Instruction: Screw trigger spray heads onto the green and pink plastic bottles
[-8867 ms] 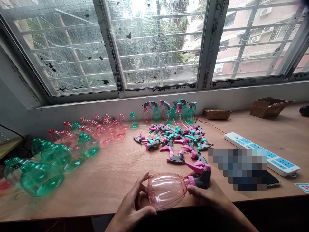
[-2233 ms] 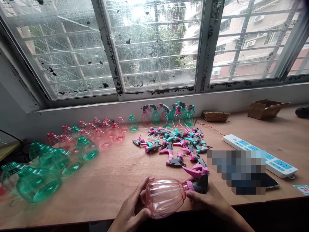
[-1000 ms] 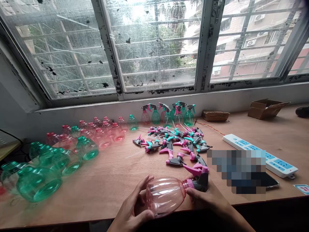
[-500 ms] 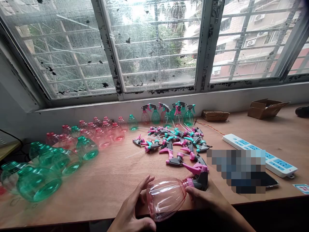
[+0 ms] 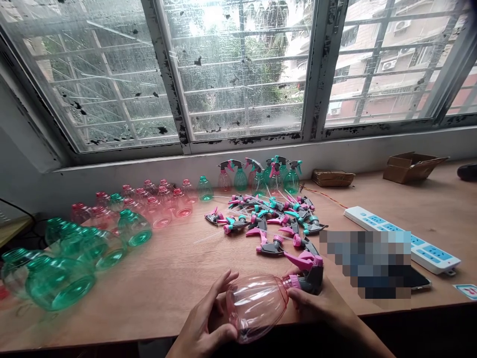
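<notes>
A clear pink spray bottle (image 5: pixel 257 306) lies on its side in front of me, over the table's front edge. Its grey and pink trigger head (image 5: pixel 311 273) sits at the neck, pointing right. My left hand (image 5: pixel 208 313) cups the bottle's base, thumb below and fingers behind it. With the thumb across the pink collar, my right hand (image 5: pixel 309 301) grips the neck end; its other fingers are mostly hidden behind the bottle. Just beyond lies a pile of loose trigger heads (image 5: pixel 272 246) in pink, teal and grey, with thin clear tubes.
Headless green bottles (image 5: pixel 59 286) and pink bottles (image 5: pixel 182 204) stand at left. Several bottles with heads (image 5: pixel 240 176) line the wall under the window. A white power strip (image 5: pixel 402 238), a phone (image 5: pixel 413 278) partly under blurring, and cardboard boxes (image 5: pixel 410 167) are at right.
My left thumb has drawn up against the bottle's base. The bottle and its trigger head have shifted very slightly; my right hand keeps its hold at the neck.
</notes>
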### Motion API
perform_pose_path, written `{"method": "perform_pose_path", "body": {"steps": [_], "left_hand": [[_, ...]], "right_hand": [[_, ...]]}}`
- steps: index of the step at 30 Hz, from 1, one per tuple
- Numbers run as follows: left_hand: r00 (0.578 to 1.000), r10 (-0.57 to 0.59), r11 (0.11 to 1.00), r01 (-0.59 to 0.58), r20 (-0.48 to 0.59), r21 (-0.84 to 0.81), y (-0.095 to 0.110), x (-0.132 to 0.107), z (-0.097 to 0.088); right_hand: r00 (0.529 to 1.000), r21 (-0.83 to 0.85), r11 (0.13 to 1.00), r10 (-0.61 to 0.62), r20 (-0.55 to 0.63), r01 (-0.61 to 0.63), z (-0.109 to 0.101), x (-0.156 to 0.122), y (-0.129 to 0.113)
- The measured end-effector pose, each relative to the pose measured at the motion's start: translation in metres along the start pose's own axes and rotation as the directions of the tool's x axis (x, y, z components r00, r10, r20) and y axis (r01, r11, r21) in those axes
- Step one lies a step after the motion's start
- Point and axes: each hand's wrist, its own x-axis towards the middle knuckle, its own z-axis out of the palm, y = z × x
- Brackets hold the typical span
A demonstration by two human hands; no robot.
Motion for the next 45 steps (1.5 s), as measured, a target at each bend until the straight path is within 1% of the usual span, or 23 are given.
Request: {"method": "perform_pose_path", "body": {"steps": [3,7,10,13,17,20,24,26,28,32,36,40,45], "left_hand": [[1.0,-0.027,0.999,0.027,0.01,-0.025,0.0,-0.0004,0.0002],[0.999,-0.047,0.998,0.048,-0.008,0.042,0.0,-0.0004,-0.0002],[0.999,-0.033,0.995,0.032,0.01,0.092,-0.0008,-0.0002,-0.0005],[1.0,-0.014,0.996,0.012,0.014,0.091,-0.0008,-0.0005,0.0],[1.0,0.005,0.987,-0.007,0.012,0.159,0.0004,-0.0019,0.0],[1.0,-0.007,0.979,0.005,0.007,0.204,-0.0001,-0.0025,-0.0011],[0.999,0.003,0.995,-0.006,0.033,0.096,-0.0015,-0.0023,-0.0022],[1.0,0.006,0.997,-0.006,0.01,0.081,-0.0007,-0.0021,-0.0021],[1.0,-0.011,0.996,0.013,-0.017,0.09,0.0007,-0.0018,-0.0016],[0.998,-0.064,0.998,0.064,0.007,0.011,0.0005,0.0005,-0.0005],[0.998,-0.05,0.997,0.052,-0.028,0.063,-0.0043,0.0022,-0.0003],[0.999,-0.023,0.996,0.026,-0.028,0.086,-0.0058,0.0006,0.0001],[1.0,-0.023,0.996,0.025,-0.021,0.085,-0.0035,-0.0015,0.0009]], "right_hand": [[1.0,0.021,1.0,0.0,0.016,-0.001,-0.0006,0.0006,0.0008],[1.0,0.019,1.0,-0.018,0.011,0.018,-0.0011,0.001,0.0004],[0.999,0.006,1.0,-0.026,0.02,0.026,-0.0016,0.0014,0.0003],[0.999,-0.001,1.0,-0.025,0.041,0.025,-0.0026,0.0019,0.0016],[1.0,0.0,1.0,0.002,0.031,-0.002,-0.0039,0.0014,0.0034],[0.999,-0.004,1.0,0.023,0.031,-0.023,-0.0039,0.0002,0.003],[0.998,-0.014,1.0,-0.001,0.059,0.002,-0.0032,-0.0008,0.0017],[0.997,-0.025,1.0,-0.013,0.077,0.015,-0.0029,-0.0009,0.0015],[0.997,-0.03,0.999,-0.016,0.079,0.018,-0.0027,-0.0008,0.0017],[0.998,-0.016,1.0,-0.014,0.065,0.015,-0.0026,-0.0001,0.0012],[0.998,-0.015,1.0,-0.021,0.061,0.022,-0.0022,0.0002,-0.0011],[0.998,-0.023,0.999,-0.033,0.045,0.034,-0.0013,-0.0005,-0.0026],[0.997,-0.036,0.999,-0.026,0.069,0.028,-0.0015,-0.0002,-0.0022]]}}
